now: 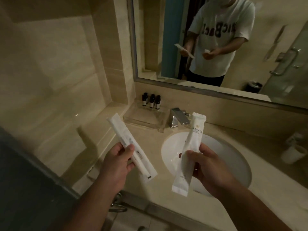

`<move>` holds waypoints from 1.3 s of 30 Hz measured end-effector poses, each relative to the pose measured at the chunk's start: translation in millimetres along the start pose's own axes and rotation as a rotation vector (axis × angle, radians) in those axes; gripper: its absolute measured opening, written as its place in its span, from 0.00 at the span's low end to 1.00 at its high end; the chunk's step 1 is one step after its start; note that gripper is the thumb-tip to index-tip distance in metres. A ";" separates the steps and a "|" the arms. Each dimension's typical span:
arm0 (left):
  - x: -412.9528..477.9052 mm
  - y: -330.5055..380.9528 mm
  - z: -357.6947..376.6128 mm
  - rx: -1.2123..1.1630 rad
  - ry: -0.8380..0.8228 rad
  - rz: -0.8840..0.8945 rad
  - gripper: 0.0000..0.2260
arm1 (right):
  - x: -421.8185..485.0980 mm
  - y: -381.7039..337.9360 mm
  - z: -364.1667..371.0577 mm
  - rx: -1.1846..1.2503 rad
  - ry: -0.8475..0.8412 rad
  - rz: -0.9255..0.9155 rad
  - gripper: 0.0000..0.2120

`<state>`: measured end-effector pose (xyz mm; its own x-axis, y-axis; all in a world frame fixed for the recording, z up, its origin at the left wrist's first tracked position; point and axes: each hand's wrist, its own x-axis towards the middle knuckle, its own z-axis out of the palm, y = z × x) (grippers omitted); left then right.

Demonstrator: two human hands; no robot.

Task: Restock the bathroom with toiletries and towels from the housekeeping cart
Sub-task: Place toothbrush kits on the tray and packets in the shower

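With left hand point(116, 162) curled round a packet point(116, 129) and right hand point(210, 169) pinching a sachet point(193, 134) over the sink point(233, 150) just below, could drop it in through a loosened grip.

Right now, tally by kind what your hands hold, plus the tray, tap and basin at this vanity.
Toothbrush packet, in left hand: 1
White sachet, in right hand: 1
Clear tray: 1
Tap: 1
Basin: 1
Total: 5
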<state>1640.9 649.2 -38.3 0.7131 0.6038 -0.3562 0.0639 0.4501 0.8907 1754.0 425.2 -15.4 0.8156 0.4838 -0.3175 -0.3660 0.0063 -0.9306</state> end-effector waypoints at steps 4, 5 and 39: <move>63.1 -0.4 5.1 -0.026 -0.033 -0.055 0.12 | 48.3 -13.4 13.7 -0.013 0.040 0.008 0.16; 76.5 0.5 5.3 -0.036 -0.038 -0.064 0.12 | 60.0 -16.1 17.9 -0.020 0.046 0.008 0.15; 292.1 -43.5 36.0 -0.302 0.114 -0.391 0.18 | 276.4 15.0 7.9 -0.048 0.079 0.139 0.12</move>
<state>1871.5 782.2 -171.0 0.5945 0.4120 -0.6905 0.0945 0.8170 0.5689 1970.3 565.9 -115.7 0.7922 0.4066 -0.4551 -0.4572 -0.0986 -0.8839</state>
